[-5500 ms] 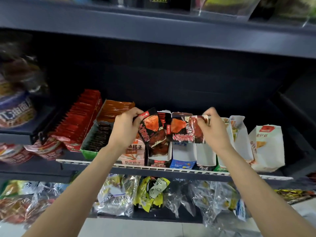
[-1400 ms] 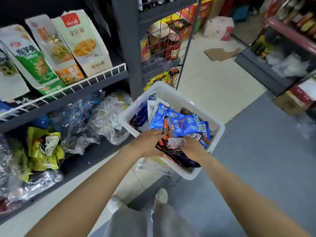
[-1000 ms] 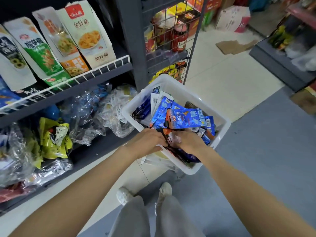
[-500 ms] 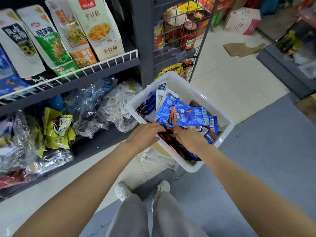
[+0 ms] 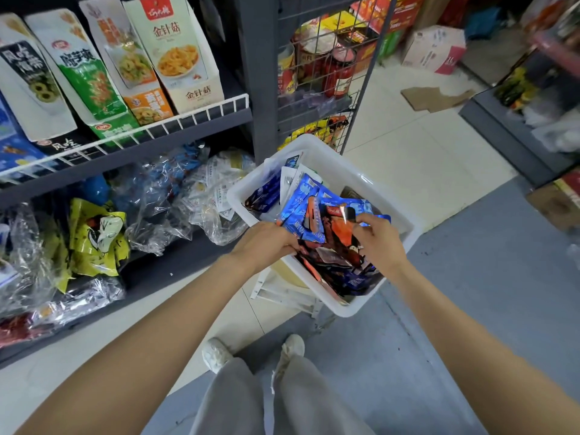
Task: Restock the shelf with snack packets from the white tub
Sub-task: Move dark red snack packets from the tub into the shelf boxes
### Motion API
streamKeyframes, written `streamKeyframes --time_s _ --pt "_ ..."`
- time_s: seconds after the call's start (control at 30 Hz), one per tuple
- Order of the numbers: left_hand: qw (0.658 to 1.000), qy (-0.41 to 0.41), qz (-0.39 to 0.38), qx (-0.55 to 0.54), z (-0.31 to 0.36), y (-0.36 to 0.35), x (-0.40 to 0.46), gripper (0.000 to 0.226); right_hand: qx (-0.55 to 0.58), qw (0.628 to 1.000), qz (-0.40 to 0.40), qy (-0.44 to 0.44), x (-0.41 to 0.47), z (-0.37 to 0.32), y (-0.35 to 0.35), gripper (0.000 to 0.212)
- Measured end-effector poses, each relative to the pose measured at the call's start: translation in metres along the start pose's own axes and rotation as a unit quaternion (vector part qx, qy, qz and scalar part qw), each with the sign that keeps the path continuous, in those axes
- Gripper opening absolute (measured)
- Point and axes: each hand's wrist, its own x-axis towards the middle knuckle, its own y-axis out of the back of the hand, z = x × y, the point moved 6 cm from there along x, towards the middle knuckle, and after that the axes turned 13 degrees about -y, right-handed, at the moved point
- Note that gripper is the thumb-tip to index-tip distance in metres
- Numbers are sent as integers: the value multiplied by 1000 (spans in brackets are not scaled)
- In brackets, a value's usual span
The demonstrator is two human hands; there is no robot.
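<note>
The shelf stands up and left of the fingers, its upright display boxes lined behind a wire rail; the white tub, directly beneath the fingers, is heaped with snack packets, so much restocking seems left. The left hand curls its fingers around packets at the near rim; the right hand pinches a red-orange packet between thumb and fingertips.
</note>
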Motion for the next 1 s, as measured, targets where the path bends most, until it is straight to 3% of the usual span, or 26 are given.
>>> streamKeyframes --time_s 0.1,0.17,0.27,0.37,0.53,0.63,0.8,0.9,1.0 --pt "999 -2 37 -31 -4 7 0 22 58 998 8 -24 3 5 3 23" --pt "993 5 74 -89 -7 13 -1 18 89 995 10 -42 2 5 5 12" --pt "958 51 154 -235 -13 33 -8 9 133 989 17 -67 3 2 10 21" --pt "926 75 215 -302 -21 59 -18 7 175 983 34 -45 3 -18 19 22" --pt "891 114 342 -274 -47 113 -54 9 214 976 25 11 6 -71 15 27" --pt "850 153 432 -261 -67 144 -88 7 243 970 20 7 11 -101 1 26" --pt "804 210 509 -225 -111 185 -153 11 292 956 -40 2 7 -170 -44 16" --pt "790 214 527 -227 -141 208 -194 7 256 961 -49 88 -7 -229 -74 3" --pt "775 218 547 -228 -173 232 -239 11 196 965 -49 169 -25 -287 -108 5"
